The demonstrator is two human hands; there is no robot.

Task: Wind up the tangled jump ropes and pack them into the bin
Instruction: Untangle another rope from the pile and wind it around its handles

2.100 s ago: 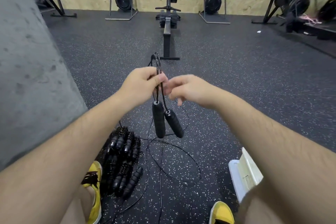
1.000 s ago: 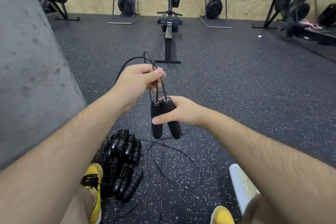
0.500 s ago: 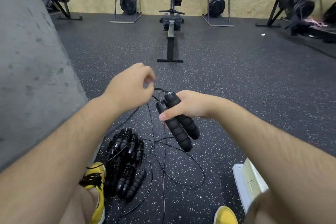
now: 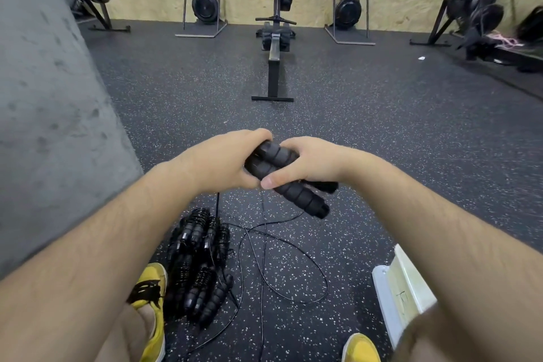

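Observation:
Two black foam jump-rope handles (image 4: 291, 182) lie side by side in front of me, tilted down to the right. My right hand (image 4: 305, 161) grips them around the middle. My left hand (image 4: 223, 161) closes on their upper ends, where the thin black cord (image 4: 264, 247) comes out. The cord hangs down and lies in loose loops on the floor. A pile of wound black jump ropes (image 4: 199, 261) sits on the floor by my left foot. The white bin (image 4: 402, 282) stands at the lower right, partly hidden by my right arm.
A grey concrete wall (image 4: 44, 112) stands close on the left. A rowing machine (image 4: 276, 38) lies straight ahead on the speckled rubber floor, with more machines along the back wall. My yellow shoes (image 4: 152, 303) flank the ropes.
My right hand took hold of both handles and tilted them sideways. My left hand let go of the looped cord, dropped down and came onto the handles' upper ends.

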